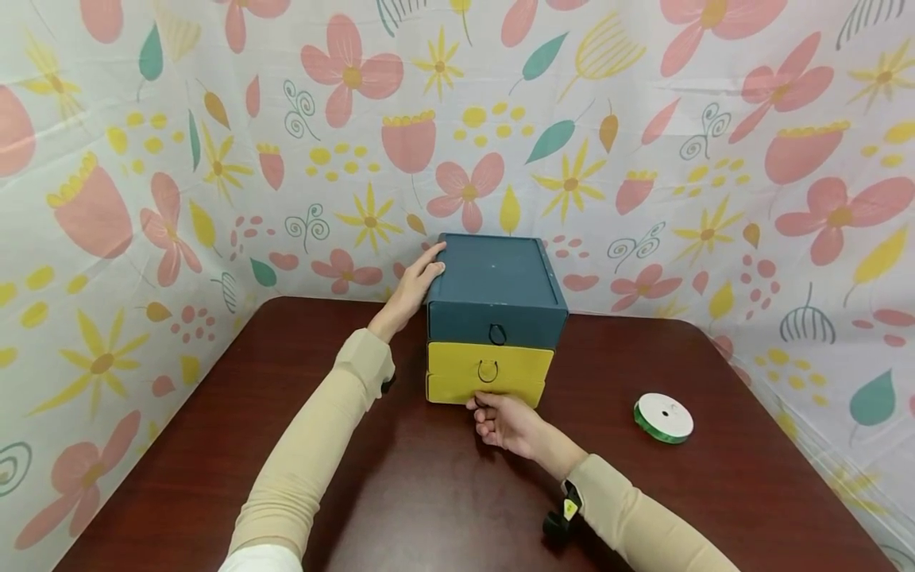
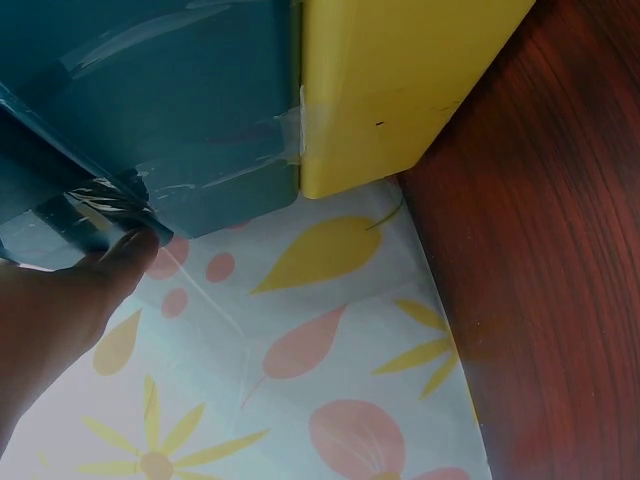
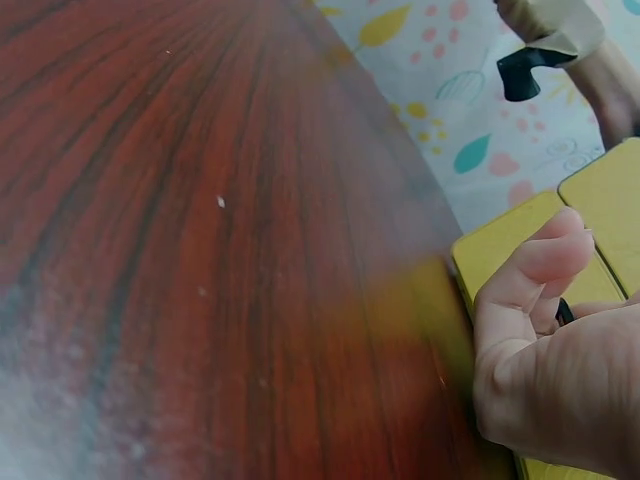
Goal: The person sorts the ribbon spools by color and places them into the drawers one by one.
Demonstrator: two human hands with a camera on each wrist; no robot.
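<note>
A stack of drawer boxes stands at the back middle of the table, a dark blue box (image 1: 498,274) above a yellow part with an upper drawer front (image 1: 525,360) and a lower drawer front (image 1: 446,388). My left hand (image 1: 412,291) rests along the blue box's left top edge, fingers extended; its thumb touches the side in the left wrist view. My right hand (image 1: 511,427) is at the lower yellow drawer, thumb and index finger pinching its black loop handle (image 3: 565,312). The blue front has a loop (image 1: 497,334), as does the upper yellow front (image 1: 488,371).
A spool of green ribbon (image 1: 665,418) with a white side lies to the right on the dark red-brown table (image 1: 429,492). Flower-patterned cloth (image 1: 472,111) hangs close behind the stack and along both sides of the table.
</note>
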